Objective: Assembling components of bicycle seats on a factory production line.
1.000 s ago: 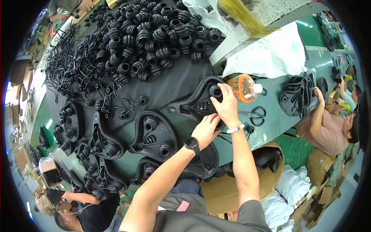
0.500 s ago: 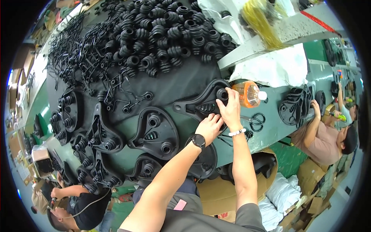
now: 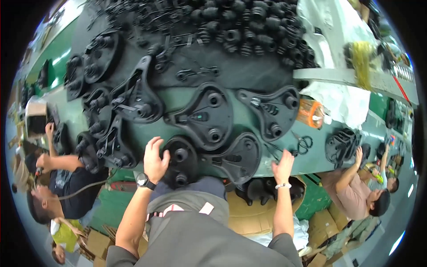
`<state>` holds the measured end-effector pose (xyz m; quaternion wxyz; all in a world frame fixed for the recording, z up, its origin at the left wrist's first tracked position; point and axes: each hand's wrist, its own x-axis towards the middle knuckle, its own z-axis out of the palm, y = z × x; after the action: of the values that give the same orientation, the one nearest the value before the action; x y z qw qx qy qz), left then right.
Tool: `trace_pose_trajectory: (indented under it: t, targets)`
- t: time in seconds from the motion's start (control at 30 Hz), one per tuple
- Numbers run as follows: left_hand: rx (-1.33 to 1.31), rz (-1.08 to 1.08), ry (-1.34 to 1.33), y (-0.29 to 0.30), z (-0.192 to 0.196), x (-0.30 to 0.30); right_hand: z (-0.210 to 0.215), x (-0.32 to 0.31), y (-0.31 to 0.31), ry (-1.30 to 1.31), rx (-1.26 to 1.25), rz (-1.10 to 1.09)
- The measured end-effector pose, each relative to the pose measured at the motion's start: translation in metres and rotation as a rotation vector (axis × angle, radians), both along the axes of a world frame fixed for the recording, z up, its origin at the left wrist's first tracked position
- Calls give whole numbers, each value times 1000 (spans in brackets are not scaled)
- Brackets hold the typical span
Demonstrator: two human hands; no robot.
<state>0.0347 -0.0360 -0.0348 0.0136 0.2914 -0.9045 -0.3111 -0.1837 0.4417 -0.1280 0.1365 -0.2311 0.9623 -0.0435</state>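
My left hand [image 3: 155, 161] is open, thumb apart from the fingers, just left of a black bicycle saddle [image 3: 189, 165] lying underside up at the table's near edge. My right hand [image 3: 282, 167] is also open, at the near edge right of another upturned saddle [image 3: 242, 155]. Its fingertips are close to a thin black rod; whether they touch it cannot be told. Farther in lie two more upturned saddles, one in the middle [image 3: 205, 116] and one to the right [image 3: 271, 111], each with ribbed round black pieces on its wide end.
Scissors [image 3: 304, 144] and an orange-labelled bottle [image 3: 310, 113] lie at the right. Ribbed black pieces [image 3: 258, 26] are heaped at the back. More saddles [image 3: 138, 95] crowd the left. A cardboard box [image 3: 249, 213] stands below the near edge. Co-workers sit at both sides.
Both hands have let go of the far right saddle and drawn back toward me, spreading apart. The view has shifted, and the right saddle now lies at a different angle.
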Motion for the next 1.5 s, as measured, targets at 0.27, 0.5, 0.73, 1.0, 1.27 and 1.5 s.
trace_pose_trajectory:
  t: [0.27, 0.5, 0.73, 1.0, 1.27, 1.5]
  targets:
    - [21, -318, -215, -34, -31, 106, 59, 20, -3, 75, 57, -155]
    - [103, -370, -141, -55, -60, 131, 152, 141, -243, -141, -266, 406]
    - [274, -252, 57, -47, -78, 164, 93, 220, -363, -173, -22, 731]
    - [332, -228, 136, -47, -83, 176, 82, 241, -369, -131, -118, 774]
    - [304, -271, 124, -50, -80, 175, 90, 234, -377, -159, -120, 791]
    - [296, -283, 102, -51, -78, 171, 85, 231, -370, -187, -184, 729]
